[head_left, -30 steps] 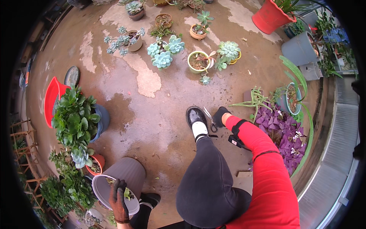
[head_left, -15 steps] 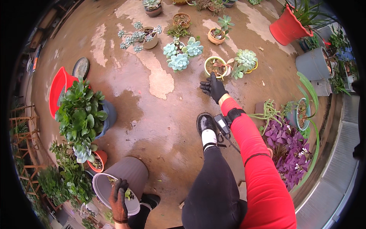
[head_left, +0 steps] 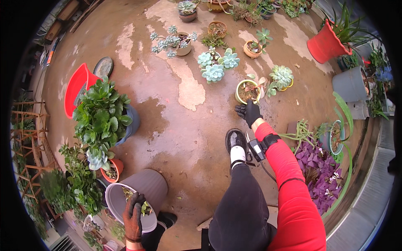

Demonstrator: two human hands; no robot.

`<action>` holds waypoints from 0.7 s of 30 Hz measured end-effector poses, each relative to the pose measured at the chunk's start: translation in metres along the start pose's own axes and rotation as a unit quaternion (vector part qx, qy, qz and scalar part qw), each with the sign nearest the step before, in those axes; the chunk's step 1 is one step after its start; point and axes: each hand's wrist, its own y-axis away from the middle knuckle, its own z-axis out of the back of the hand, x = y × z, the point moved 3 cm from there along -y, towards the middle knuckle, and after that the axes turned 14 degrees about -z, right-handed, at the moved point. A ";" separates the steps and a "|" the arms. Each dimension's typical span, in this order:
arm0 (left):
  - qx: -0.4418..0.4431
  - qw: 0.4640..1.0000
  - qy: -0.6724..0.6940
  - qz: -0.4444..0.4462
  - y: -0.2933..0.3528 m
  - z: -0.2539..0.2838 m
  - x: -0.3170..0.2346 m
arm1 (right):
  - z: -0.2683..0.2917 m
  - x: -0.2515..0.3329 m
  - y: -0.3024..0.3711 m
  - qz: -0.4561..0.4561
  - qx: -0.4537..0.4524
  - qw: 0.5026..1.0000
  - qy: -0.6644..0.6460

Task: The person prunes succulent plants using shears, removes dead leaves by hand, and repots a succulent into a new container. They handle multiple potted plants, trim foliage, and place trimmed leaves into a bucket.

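Note:
My right hand [head_left: 248, 113], in a black glove, is closed at the near rim of a small pale-green flowerpot [head_left: 238, 95]. One finger reaches over the rim toward the soil; the other fingers are curled. A drooping pinkish-leaved plant [head_left: 252, 88] grows in that pot. At the lower left, my left hand [head_left: 133, 212], in a brown and dark glove, grips the rim of a tilted grey-mauve bucket [head_left: 147, 186]. Leaf scraps [head_left: 146, 208] lie inside the bucket. Beside the green pot sits a rosette succulent [head_left: 281, 75] in a yellow pot.
Blue-green succulents [head_left: 213, 72] and other potted plants stand ahead. On the left are a leafy plant [head_left: 101, 113], a red basin [head_left: 76, 90] and an orange pot [head_left: 113, 170]. Purple-leaved plants [head_left: 320, 173] and a red planter [head_left: 327, 44] line the right. The concrete floor [head_left: 180, 138] looks wet.
The view has shifted, so most things appear further right and lower. The green pot has come slightly nearer with my right hand at its rim. My left hand keeps its grip on the bucket.

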 end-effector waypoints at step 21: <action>0.028 0.930 0.324 -0.170 0.068 0.021 -0.067 | -0.208 0.022 0.460 0.156 0.310 0.660 0.666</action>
